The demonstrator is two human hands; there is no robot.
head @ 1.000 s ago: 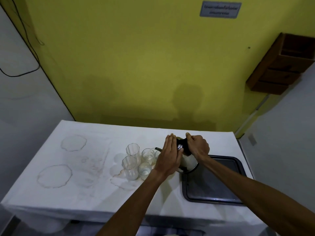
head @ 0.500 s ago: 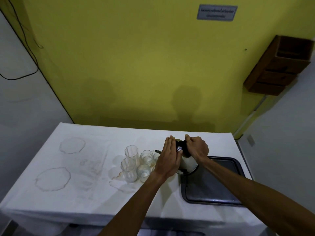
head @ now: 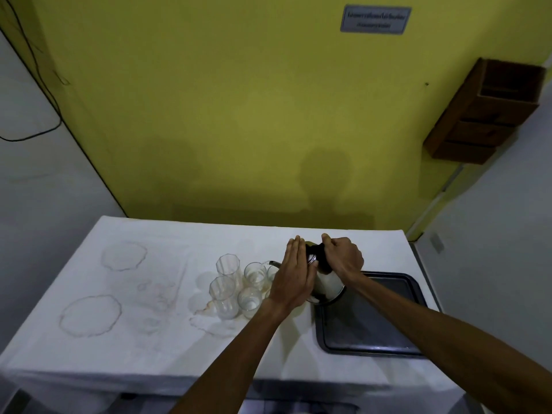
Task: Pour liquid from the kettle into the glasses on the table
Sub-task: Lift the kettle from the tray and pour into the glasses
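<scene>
A shiny metal kettle [head: 327, 286] with a black handle is tilted to the left, its thin spout over the cluster of clear glasses [head: 236, 286]. My right hand [head: 343, 256] grips the black handle on top. My left hand [head: 294, 274] lies flat against the kettle's left side and lid, fingers straight and together. Two taller faceted glasses [head: 227, 265] stand on the left of the cluster, shorter ones [head: 254, 274] beside the spout. One glass near the spout is mostly hidden behind my left hand. The short glasses hold some clear liquid.
A dark rectangular tray [head: 373, 324] lies on the right of the white-clothed table [head: 119, 339], under the kettle's base. Stain rings mark the cloth at left, and a wet patch spreads around the glasses. A yellow wall stands behind; a wooden box [head: 484, 112] hangs at upper right.
Both hands and the kettle keep the same pose over the glasses. The camera view has shifted slightly; the kettle stays tilted left.
</scene>
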